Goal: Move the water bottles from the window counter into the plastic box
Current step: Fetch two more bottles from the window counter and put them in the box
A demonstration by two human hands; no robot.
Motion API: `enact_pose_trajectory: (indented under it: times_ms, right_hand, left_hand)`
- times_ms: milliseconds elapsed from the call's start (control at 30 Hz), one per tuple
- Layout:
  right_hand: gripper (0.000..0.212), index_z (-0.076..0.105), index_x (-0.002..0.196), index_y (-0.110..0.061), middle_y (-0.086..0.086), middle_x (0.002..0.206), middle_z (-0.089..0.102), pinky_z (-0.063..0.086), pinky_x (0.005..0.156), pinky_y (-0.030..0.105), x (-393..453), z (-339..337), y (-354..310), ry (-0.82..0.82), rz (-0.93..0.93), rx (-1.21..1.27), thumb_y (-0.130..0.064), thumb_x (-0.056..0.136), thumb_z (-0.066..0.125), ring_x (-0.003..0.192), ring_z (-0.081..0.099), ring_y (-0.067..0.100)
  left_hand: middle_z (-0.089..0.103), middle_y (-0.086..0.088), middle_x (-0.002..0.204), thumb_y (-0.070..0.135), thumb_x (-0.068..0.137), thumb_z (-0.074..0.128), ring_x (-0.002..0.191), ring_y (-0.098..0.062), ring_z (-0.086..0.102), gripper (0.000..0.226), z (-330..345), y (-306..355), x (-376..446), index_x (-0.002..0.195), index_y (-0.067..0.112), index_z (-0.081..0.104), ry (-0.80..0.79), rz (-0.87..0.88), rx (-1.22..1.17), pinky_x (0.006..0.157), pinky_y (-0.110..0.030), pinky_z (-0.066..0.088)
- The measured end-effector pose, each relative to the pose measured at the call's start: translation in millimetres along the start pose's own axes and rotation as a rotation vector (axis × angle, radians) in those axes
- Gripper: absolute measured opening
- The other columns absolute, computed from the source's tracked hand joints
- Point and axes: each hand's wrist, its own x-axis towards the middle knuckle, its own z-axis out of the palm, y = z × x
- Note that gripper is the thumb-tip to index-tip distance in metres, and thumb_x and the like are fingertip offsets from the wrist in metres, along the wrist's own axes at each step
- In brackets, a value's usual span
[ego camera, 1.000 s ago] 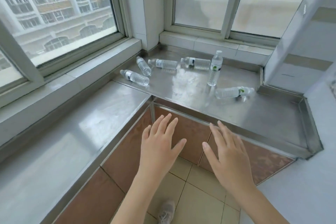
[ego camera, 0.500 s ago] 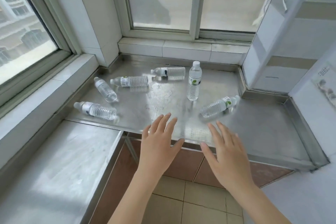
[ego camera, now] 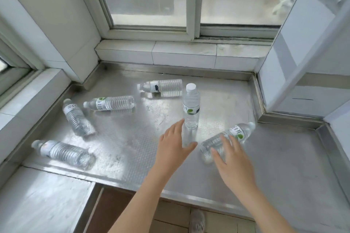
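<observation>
- Six water bottles on the steel worktop: an upright bottle near the middle and a lying bottle to its right; four more lie to the left.
- Right hand, fingers spread, open over the lying bottle; contact unclear.
- Left hand open, holding nothing, fingertips beside the upright bottle's base.

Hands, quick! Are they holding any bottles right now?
Left hand: open, fingers spread, holding nothing, near the upright bottle.
Right hand: open, fingers spread over the lying bottle, not gripping it.
</observation>
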Motion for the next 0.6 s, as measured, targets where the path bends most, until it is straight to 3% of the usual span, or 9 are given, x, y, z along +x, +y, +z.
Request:
enact_pose_trajectory:
  times_ms: [133, 200, 333, 433, 500, 600]
  right_hand:
    - [0.067, 0.032, 0.145, -0.02, 0.003, 0.16, 0.01, 0.044, 0.088, 0.043, 53, 16, 16, -0.007, 0.198, 0.144, -0.048, 0.089, 0.057, 0.133, 0.039, 0.031]
    - [0.083, 0.028, 0.147, -0.012, 0.01, 0.156, 0.012, 0.042, 0.092, 0.046, 74, 26, 26, 0.078, 0.394, 0.386, -0.037, 0.081, 0.073, 0.129, 0.041, 0.035]
    - [0.109, 0.022, 0.148, -0.011, 0.019, 0.145, 0.032, 0.04, 0.105, 0.048, 99, 45, 46, 0.148, 0.688, 0.797, -0.023, 0.062, 0.088, 0.129, 0.041, 0.033]
    - [0.125, 0.022, 0.145, -0.027, 0.012, 0.135, 0.045, 0.047, 0.098, 0.054, 111, 61, 58, 0.186, 0.771, 0.932, -0.036, 0.042, 0.092, 0.12, 0.052, 0.029]
    - [0.124, 0.029, 0.136, -0.031, 0.006, 0.127, 0.053, 0.054, 0.084, 0.056, 117, 69, 65, 0.211, 0.858, 0.964, -0.044, 0.03, 0.091, 0.109, 0.06, 0.028]
    - [0.087, 0.049, 0.113, -0.017, 0.011, 0.107, 0.066, 0.059, 0.061, 0.057, 125, 59, 62, 0.189, 0.953, 1.125, -0.025, 0.038, 0.094, 0.087, 0.07, 0.031]
  left_hand:
    - [0.042, 0.008, 0.152, 0.032, 0.082, 0.079, 0.138, -0.012, 0.039, 0.09, 17, -1, 52, 0.154, 0.026, 0.025, 0.025, -0.227, -0.459, 0.11, -0.031, 0.033]
    - [0.048, 0.01, 0.145, 0.022, 0.081, 0.081, 0.132, -0.009, 0.044, 0.081, 25, -4, 73, 0.148, 0.028, 0.036, 0.052, -0.297, -0.621, 0.107, -0.031, 0.035]
    - [0.06, 0.014, 0.13, 0.015, 0.074, 0.085, 0.122, -0.001, 0.053, 0.067, 39, -14, 101, 0.131, 0.03, 0.053, 0.11, -0.349, -0.716, 0.106, -0.034, 0.039]
    - [0.065, 0.013, 0.126, 0.014, 0.069, 0.089, 0.118, -0.002, 0.058, 0.07, 46, -17, 116, 0.129, 0.029, 0.057, 0.067, -0.327, -0.75, 0.096, -0.023, 0.041]
    - [0.068, 0.009, 0.123, 0.01, 0.068, 0.089, 0.113, -0.003, 0.062, 0.069, 48, -13, 122, 0.128, 0.026, 0.058, 0.055, -0.301, -0.789, 0.09, -0.016, 0.044]
    - [0.069, 0.009, 0.118, 0.002, 0.07, 0.086, 0.106, 0.002, 0.065, 0.066, 47, -6, 126, 0.126, 0.023, 0.059, 0.081, -0.265, -0.826, 0.084, -0.006, 0.046]
